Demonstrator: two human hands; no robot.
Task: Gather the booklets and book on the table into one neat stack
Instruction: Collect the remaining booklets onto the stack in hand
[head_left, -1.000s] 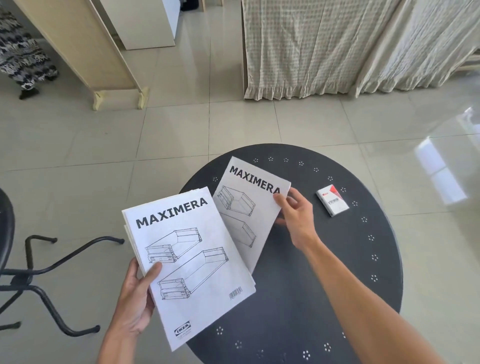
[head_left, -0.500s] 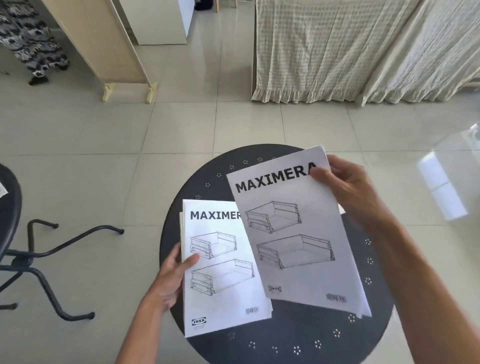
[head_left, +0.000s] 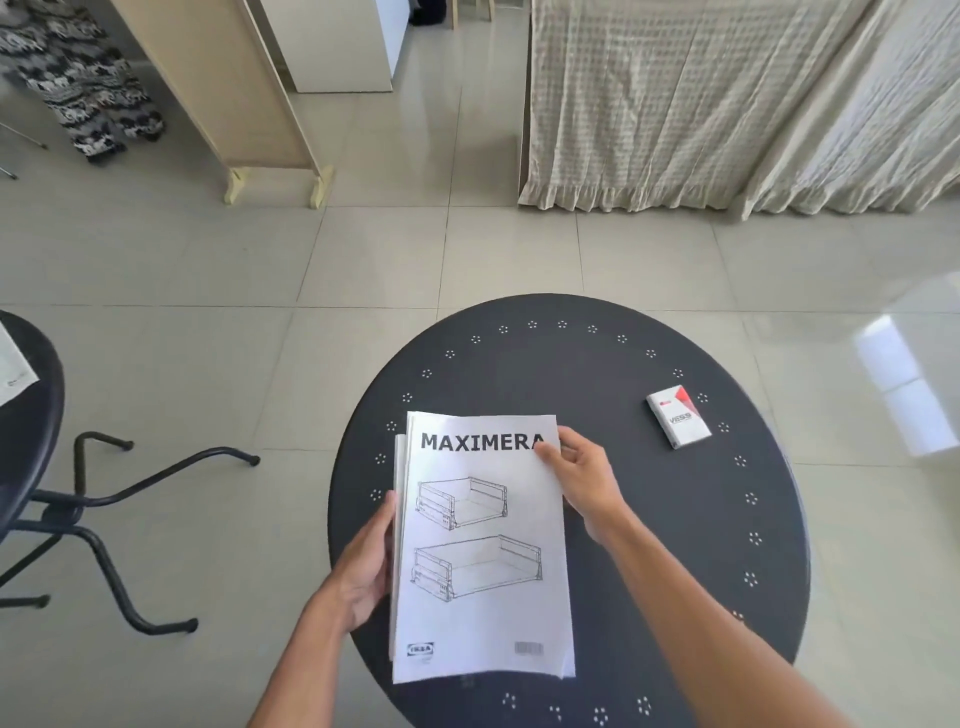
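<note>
A stack of white MAXIMERA booklets (head_left: 480, 545) lies on the left part of the round black table (head_left: 649, 519), the top one showing two drawer drawings. My left hand (head_left: 366, 566) presses flat against the stack's left edge. My right hand (head_left: 582, 475) pinches the top booklet at its upper right corner, thumb on the cover. Edges of the lower booklets peek out along the left side. A small white and red book (head_left: 678, 415) lies apart near the table's right rim, touched by neither hand.
A second black table (head_left: 31, 415) with a sheet of paper on it and dark metal legs (head_left: 104, 519) stands to the left. Beige curtains (head_left: 727, 104) hang at the back right and a wooden panel (head_left: 228, 88) stands at the back left on the tiled floor.
My right hand has carried the second booklet left and laid it on top of the one at my left hand. The stack now rests on the table.
</note>
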